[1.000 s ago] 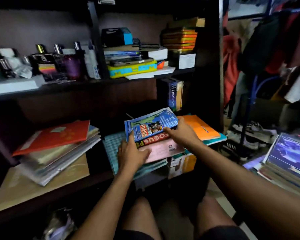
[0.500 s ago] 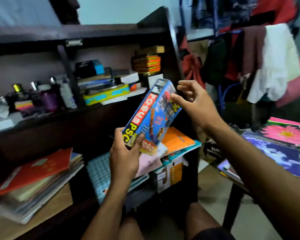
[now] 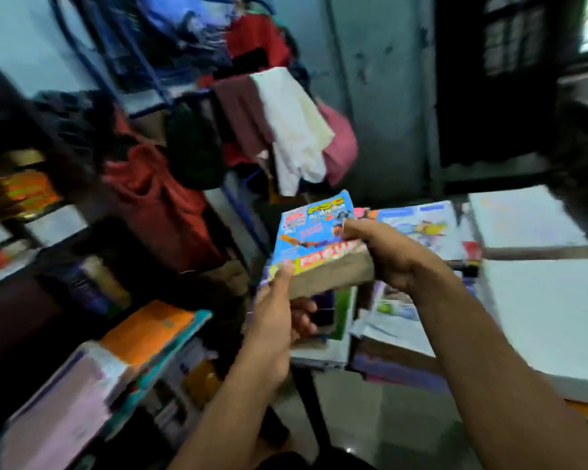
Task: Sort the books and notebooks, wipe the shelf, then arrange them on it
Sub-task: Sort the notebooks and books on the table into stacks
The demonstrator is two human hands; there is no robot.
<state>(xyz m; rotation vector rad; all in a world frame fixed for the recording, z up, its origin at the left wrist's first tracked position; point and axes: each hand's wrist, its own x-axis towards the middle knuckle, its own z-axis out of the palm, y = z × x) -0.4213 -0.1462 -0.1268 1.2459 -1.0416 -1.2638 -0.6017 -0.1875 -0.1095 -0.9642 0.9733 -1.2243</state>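
A thick blue book point(image 3: 314, 237) with "PSC" and "FOCUS" on its cover is held flat in the air between both hands. My left hand point(image 3: 275, 320) grips its near left corner, thumb on the cover and fingers underneath. My right hand point(image 3: 384, 256) grips its right side, thumb on top. The book hovers above stacks of books and notebooks point(image 3: 411, 300) lying on a table point(image 3: 557, 320) at the right. At the left, the dark shelf point(image 3: 21, 320) holds an orange notebook point(image 3: 146, 330) on a pile with a pink book point(image 3: 55, 408).
A clothes rack point(image 3: 269, 130) draped with red, white and pink garments stands behind the book. White sheets cover the table's right part. A dark doorway point(image 3: 489, 79) is at the back right. Tiled floor point(image 3: 370, 418) shows between shelf and table.
The view has swung right, away from the shelf. Both hands lifted the blue book off the shelf pile, turned it flat and carried it over the table's stacks.
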